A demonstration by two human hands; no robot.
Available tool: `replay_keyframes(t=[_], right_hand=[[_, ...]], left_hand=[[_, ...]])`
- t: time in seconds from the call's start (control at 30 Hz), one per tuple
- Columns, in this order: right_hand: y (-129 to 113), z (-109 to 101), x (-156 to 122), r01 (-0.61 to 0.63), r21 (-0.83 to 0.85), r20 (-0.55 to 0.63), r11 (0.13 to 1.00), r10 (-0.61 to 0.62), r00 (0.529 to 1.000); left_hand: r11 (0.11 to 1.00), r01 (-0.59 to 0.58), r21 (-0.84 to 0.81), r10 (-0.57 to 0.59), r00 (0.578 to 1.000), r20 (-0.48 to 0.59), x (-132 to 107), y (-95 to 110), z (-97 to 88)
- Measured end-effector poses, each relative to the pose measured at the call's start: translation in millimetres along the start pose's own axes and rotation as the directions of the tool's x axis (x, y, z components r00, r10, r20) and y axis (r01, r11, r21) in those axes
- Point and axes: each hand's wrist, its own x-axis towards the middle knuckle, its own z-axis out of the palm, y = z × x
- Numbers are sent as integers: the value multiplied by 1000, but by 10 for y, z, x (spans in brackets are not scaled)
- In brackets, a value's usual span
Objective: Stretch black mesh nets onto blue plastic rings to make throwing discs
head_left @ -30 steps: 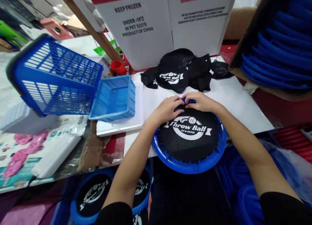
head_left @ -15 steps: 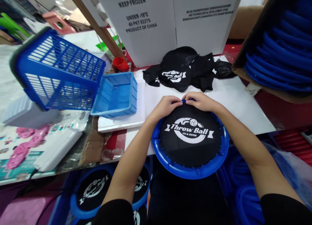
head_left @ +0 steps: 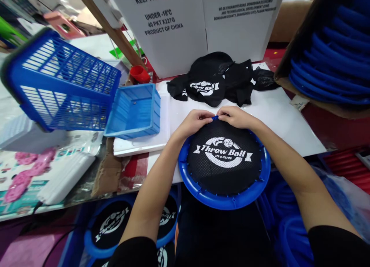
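**At the table's near edge, two hands pinch the far rim of a blue disc**

On the white board (head_left: pixel 277 116), overhanging its near edge, lies the blue disc (head_left: pixel 222 200). It is a plastic ring with black mesh (head_left: pixel 228 176) stretched across it and "Throw Ball" printed in white. The left hand (head_left: pixel 194 122) and the right hand (head_left: pixel 235 116) meet at the disc's far rim, almost touching each other. Both are curled nearly closed, with fingertips pressed where the mesh edge meets the ring, and a bit of blue rim shows between them. Whether they grip the mesh alone or mesh and ring together, I cannot tell.

Just beyond the hands, a pile of loose mesh covers (head_left: pixel 215 82) lies against a white carton (head_left: pixel 170 32) marked "KEEP FROZEN". To the left, a light blue tray (head_left: pixel 134 111) sits tilted, with a dark blue basket (head_left: pixel 63 86) tipped beside it and a red cup (head_left: pixel 139 73) behind. At right, an open box holds stacked blue rings (head_left: pixel 332 59). Below the table edge lie more finished discs (head_left: pixel 111 228).
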Motion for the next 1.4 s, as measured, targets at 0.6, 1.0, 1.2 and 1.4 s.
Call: replay_keyframes(t=[0.6, 1.0, 1.2, 1.4], right_hand=[[-22, -47, -28, -14, -31, 10, 999, 15, 1000], [-3, -140, -102, 25, -135, 45, 991, -19, 999], [-90, -347, -239, 10, -99, 133, 995, 3, 991], [-216, -138, -139, 216, 62, 89, 974, -221, 971]], left_hand=[[990, -61, 124, 65, 997, -33, -19, 21, 39], [991, -2, 136, 4, 1000, -16, -186, 142, -88], [995, -14, 97, 16, 1000, -21, -149, 182, 124], [1000, 14, 22, -14, 999, -32, -130, 179, 199]])
